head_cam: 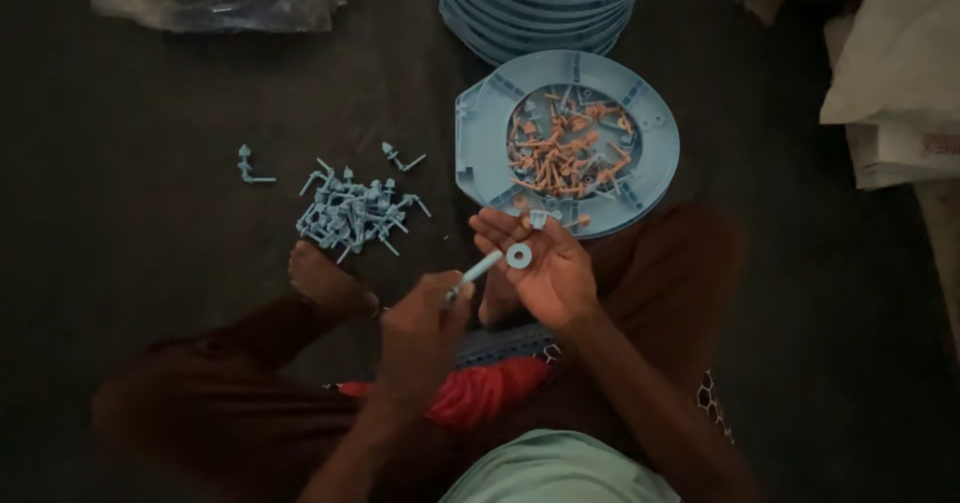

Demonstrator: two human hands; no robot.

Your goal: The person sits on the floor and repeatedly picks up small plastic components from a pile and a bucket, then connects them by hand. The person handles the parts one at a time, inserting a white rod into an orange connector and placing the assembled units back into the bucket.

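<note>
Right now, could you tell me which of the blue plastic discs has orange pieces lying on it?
The single blue disc lying flat in front of the right hand; the stacked discs behind show none.

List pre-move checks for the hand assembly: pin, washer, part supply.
1. Light blue pin gripped in left hand: ok, pinched at its lower end, tip pointing toward the washer.
2. Blue ring washer on right hand: ok, it lies on the open palm.
3. Pin tip lined up with the washer hole: cannot tell, they are close but the view is dim.
4. Small blue part on the right fingertips: ok, resting there, kind unclear.
5. Supply: ok, pile of blue pins on the floor, orange pieces in the round blue tray.
</note>
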